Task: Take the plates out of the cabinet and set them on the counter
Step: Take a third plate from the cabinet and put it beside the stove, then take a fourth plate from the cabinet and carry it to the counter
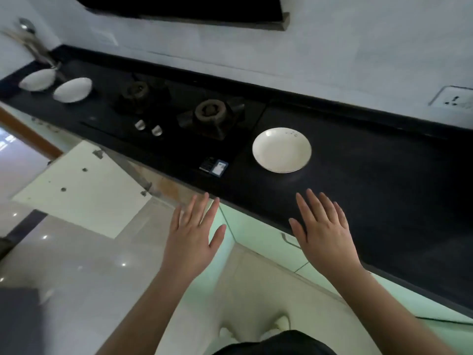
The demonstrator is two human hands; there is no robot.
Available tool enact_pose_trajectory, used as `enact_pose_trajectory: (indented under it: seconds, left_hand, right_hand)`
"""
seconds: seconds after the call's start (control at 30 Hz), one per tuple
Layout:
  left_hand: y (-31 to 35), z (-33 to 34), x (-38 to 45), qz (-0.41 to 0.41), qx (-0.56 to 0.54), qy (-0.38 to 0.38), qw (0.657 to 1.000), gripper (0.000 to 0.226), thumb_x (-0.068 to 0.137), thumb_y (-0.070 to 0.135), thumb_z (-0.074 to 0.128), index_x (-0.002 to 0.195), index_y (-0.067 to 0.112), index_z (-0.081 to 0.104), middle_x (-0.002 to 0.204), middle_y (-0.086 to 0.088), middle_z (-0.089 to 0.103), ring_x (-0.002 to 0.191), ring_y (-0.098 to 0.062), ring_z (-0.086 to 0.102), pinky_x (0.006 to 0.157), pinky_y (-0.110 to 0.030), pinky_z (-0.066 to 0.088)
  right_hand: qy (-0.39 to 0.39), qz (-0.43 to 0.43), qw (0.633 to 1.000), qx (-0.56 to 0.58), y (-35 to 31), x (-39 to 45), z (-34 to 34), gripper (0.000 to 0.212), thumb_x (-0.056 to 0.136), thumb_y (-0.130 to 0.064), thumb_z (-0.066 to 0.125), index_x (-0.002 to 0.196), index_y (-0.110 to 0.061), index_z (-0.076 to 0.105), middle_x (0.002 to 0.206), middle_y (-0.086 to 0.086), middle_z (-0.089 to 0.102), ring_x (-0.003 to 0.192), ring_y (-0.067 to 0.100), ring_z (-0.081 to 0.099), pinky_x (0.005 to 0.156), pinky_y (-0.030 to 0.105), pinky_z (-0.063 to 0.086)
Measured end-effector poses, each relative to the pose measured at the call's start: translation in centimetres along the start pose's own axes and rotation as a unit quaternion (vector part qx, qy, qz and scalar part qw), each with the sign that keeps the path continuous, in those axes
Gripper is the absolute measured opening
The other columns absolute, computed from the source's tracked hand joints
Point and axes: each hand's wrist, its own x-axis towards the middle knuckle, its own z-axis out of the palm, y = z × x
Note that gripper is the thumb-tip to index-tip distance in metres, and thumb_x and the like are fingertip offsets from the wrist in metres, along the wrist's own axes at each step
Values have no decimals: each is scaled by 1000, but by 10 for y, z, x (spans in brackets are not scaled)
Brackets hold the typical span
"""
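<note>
Left hand (193, 233): spread flat, fingers apart, nothing in it, held near the bench edge.
Right hand (323, 228): also spread and empty, over the dark bench (384, 190).
Plate (281, 150): white, upright on the bench beside the stove (179, 114) (clear of both hands).
Cabinet door (82, 188): swung open below the bench, at left.

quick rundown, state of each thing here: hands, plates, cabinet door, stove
left hand: open, empty
right hand: open, empty
round cream plate: upright on black counter, empty
two white plates at far left: on counter
white lower cabinet door: swung open
black gas stove: no flame visible
</note>
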Motion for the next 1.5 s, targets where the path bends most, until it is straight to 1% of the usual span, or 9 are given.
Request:
enact_pose_trajectory:
  seconds: [0.13,0.23,0.43,0.67,0.9,1.1,1.27,1.43,1.5]
  left_hand:
    - [-52,-27,-48,-104,2,24,994,66,97,54,20,151,21,39,158,-5,36,148,-25,24,120,-50,14]
    - [-92,-41,-104,-171,0,20,985,71,95,60,9,155,26,28,163,0,22,152,-21,9,122,-47,6]
    - [-171,-44,-226,-284,-13,11,959,77,89,69,-9,157,36,4,164,9,-4,148,-13,-19,121,-42,-10]
    - [-238,-35,-384,-362,-53,30,930,71,92,72,-5,155,40,3,163,13,-4,147,-9,-19,119,-37,-13]
    - [-278,-37,-497,-434,-49,45,899,70,94,67,-1,156,35,5,164,10,-1,148,-12,-18,119,-35,-13]
    - [-309,-45,-525,-480,-62,58,873,67,94,64,3,156,39,2,165,10,-2,149,-12,-16,121,-37,-9]
    - [-347,-56,-506,-477,-32,64,876,69,95,67,0,157,36,4,165,10,-2,149,-12,-17,120,-38,-10]
    - [-389,-69,-468,-471,-18,73,879,68,93,68,-4,154,38,-2,164,10,-4,148,-11,-19,119,-37,-12]
    - [-407,-77,-452,-467,-15,73,881,65,93,68,-2,151,40,-6,164,11,-6,146,-10,-24,118,-35,-15]
  right_hand:
    - [-12,-103,994,-15,-61,6,0,72,96,-58,2,155,-22,22,161,5,22,149,28,14,121,46,8]
    - [-24,-184,982,-38,-119,5,4,73,95,-57,0,154,-20,22,161,6,23,148,29,17,121,46,11]
    - [-12,-297,955,-19,-231,-18,4,64,99,-49,18,148,-14,39,150,11,44,140,31,37,116,50,27]
    - [-1,-409,912,8,-387,-105,19,63,99,-49,20,145,-14,45,147,11,48,138,31,40,113,50,32]
    - [-35,-501,865,-17,-488,-178,42,68,98,-53,12,150,-17,36,154,10,37,144,30,31,115,51,29]
    - [-38,-542,839,-35,-548,-193,44,70,97,-54,10,150,-18,36,155,10,36,144,30,31,118,49,24]
    - [-37,-543,838,-36,-585,-173,55,66,98,-53,17,146,-17,43,150,10,44,139,31,39,114,45,21]
    - [-45,-550,833,-26,-624,-131,64,69,96,-59,3,154,-27,20,161,1,22,148,24,18,120,41,11]
    - [-38,-550,834,-18,-639,-112,61,70,95,-59,2,154,-27,21,161,1,22,148,24,18,121,42,14]
